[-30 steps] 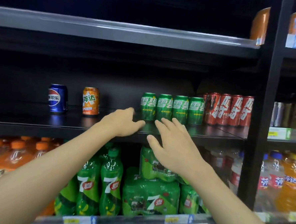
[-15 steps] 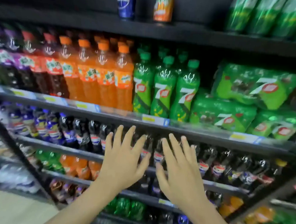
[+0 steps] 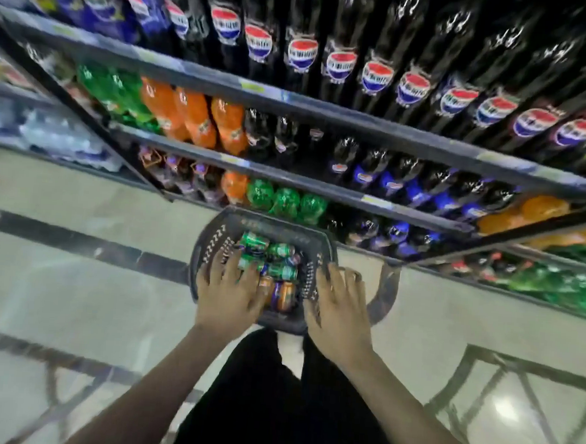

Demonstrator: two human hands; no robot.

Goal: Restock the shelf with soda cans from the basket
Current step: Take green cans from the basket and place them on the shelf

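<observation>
Now I reach both spread, empty hands, left hand [image 3: 227,295] and right hand [image 3: 339,312], into the basket [image 3: 211,247]; blur aside, next I probably grip the green cans [image 3: 265,254]

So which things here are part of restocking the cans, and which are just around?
Job:
dark plastic basket
green soda cans
orange soda cans
left hand
right hand

Just around:
dark cola bottles
orange soda bottles
tiled floor
</observation>
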